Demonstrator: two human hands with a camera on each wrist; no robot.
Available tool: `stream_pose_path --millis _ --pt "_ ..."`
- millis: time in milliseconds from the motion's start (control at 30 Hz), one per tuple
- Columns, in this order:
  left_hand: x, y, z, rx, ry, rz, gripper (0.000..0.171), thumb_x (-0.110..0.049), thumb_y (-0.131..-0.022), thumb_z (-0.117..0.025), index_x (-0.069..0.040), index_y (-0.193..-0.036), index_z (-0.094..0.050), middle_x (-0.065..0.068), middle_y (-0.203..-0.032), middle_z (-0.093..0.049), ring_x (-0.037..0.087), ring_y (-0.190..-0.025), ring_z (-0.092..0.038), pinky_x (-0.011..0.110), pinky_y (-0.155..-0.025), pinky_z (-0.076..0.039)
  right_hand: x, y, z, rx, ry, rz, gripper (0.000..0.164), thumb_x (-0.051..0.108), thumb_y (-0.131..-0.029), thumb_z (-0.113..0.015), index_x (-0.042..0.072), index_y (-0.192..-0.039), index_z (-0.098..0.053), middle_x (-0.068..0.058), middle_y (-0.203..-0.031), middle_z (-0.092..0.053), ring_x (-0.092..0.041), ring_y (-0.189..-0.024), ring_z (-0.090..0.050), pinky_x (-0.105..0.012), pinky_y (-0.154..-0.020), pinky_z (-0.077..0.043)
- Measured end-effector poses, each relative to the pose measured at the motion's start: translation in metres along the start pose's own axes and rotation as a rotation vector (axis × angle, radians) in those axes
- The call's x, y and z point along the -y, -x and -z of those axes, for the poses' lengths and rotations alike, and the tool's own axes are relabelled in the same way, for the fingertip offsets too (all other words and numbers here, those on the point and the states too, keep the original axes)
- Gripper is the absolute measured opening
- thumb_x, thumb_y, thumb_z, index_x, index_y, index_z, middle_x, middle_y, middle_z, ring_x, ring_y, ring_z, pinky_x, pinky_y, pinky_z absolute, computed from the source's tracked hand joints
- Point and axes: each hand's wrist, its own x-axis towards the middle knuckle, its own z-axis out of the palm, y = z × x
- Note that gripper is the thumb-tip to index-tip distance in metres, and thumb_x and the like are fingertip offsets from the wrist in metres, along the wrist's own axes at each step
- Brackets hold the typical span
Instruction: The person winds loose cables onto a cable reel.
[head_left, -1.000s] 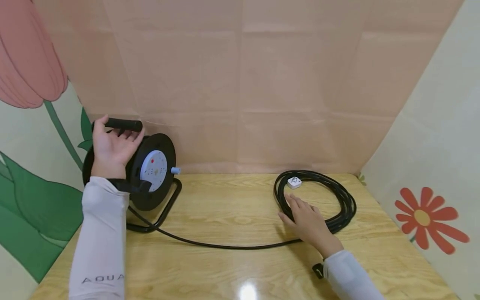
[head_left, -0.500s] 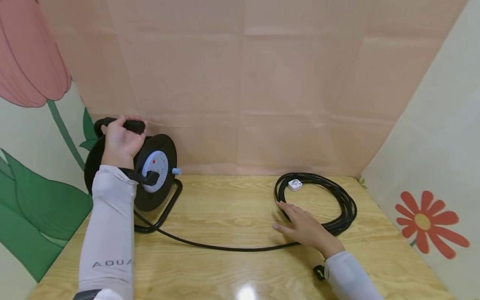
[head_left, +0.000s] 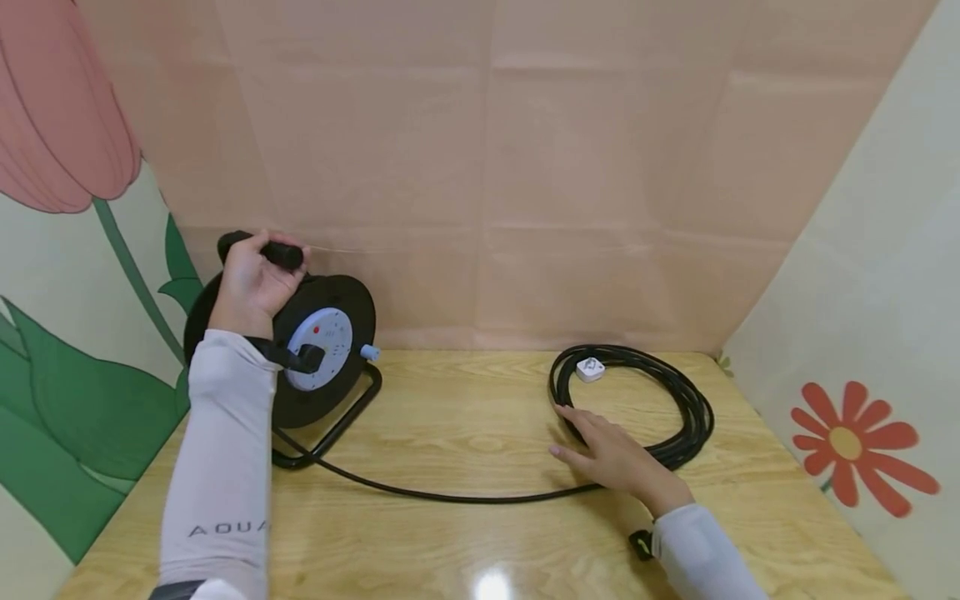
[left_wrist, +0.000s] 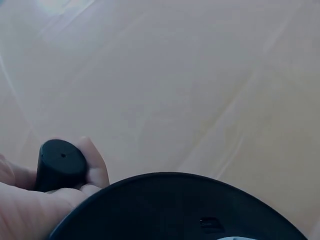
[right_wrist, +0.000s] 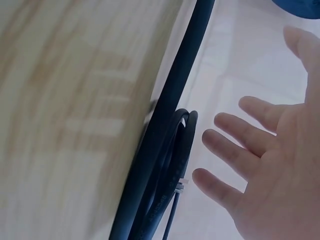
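On the left of the table stands a black cable reel point(head_left: 351, 293) with a pale blue socket face point(head_left: 341, 329) and a small blue knob point(head_left: 370, 352). My left hand point(head_left: 258, 282) grips its black top handle point(head_left: 283, 255); in the left wrist view the fingers curl round the handle's end point(left_wrist: 62, 162). Over the near left side of a coiled black cable point(head_left: 693, 421) hovers my right hand point(head_left: 618, 458), fingers spread. The right wrist view shows those fingers apart from the cable point(right_wrist: 167, 120). A white plug point(head_left: 590, 369) lies inside the coil's far left edge.
One cable run point(head_left: 480, 500) curves across the wooden table point(head_left: 450, 417) from reel to coil. The reel rests on a black tubular stand point(head_left: 352, 421). A pinkish backdrop point(head_left: 562, 208) rises behind the table, with flower-printed panels point(head_left: 847, 208) at both sides.
My left hand has closed its fingers round the handle, and the reel has shifted and turned slightly to the right. My right hand has moved slightly left and nearer, then stayed almost still.
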Motion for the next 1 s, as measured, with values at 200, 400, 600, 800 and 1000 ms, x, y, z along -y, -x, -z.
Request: stream_pose_path --millis 200,400,600,800,1000 --pt "0.002 0.001 -0.003 0.004 -0.062 0.001 0.023 -0.022 -0.111 -0.034 -0.003 -0.101 -0.039 0.015 -0.088 -0.05 0.029 -0.069 -0.052 0.043 -0.061 -0.054 0.0 0.003 0.0 -0.01 -0.009 0.001 0.078 0.064 -0.096 -0.052 0.015 -0.155 -0.037 -0.016 -0.151 -0.045 -0.04 -0.136 -0.042 -0.065 -0.107 -0.034" --pt "0.002 0.002 -0.001 0.025 -0.153 -0.011 0.031 -0.022 -0.111 -0.036 0.0 -0.091 -0.045 0.016 -0.082 -0.052 0.029 -0.066 -0.053 0.038 -0.058 -0.054 0.001 0.002 0.001 -0.028 -0.005 0.016 0.076 0.063 -0.097 -0.053 0.015 -0.155 -0.038 -0.015 -0.15 -0.046 -0.039 -0.136 -0.044 -0.064 -0.106 -0.035" --pt "-0.002 0.003 -0.002 0.029 -0.219 0.025 0.019 -0.015 -0.11 -0.039 -0.002 -0.096 -0.043 0.015 -0.081 -0.052 0.026 -0.064 -0.054 0.037 -0.056 -0.055 0.001 0.001 0.002 -0.026 0.01 0.012 0.077 0.063 -0.097 -0.052 0.014 -0.154 -0.039 -0.016 -0.149 -0.047 -0.039 -0.135 -0.044 -0.065 -0.106 -0.034" --pt "-0.008 0.002 -0.002 0.075 -0.288 0.082 0.018 -0.009 -0.108 -0.039 -0.002 -0.093 -0.043 0.012 -0.076 -0.052 0.022 -0.062 -0.054 0.034 -0.053 -0.053 0.0 0.001 0.004 -0.028 0.002 0.0 0.078 0.062 -0.097 -0.052 0.009 -0.153 -0.039 -0.016 -0.149 -0.046 -0.038 -0.137 -0.043 -0.064 -0.107 -0.034" --pt "-0.013 0.001 -0.002 0.126 -0.423 0.144 0.031 -0.007 -0.107 -0.035 -0.002 -0.08 -0.048 0.007 -0.067 -0.054 0.018 -0.057 -0.055 0.03 -0.051 -0.052 -0.001 0.0 0.007 -0.022 -0.005 0.002 0.079 0.063 -0.097 -0.052 0.008 -0.153 -0.039 -0.016 -0.151 -0.045 -0.038 -0.138 -0.041 -0.063 -0.108 -0.033"
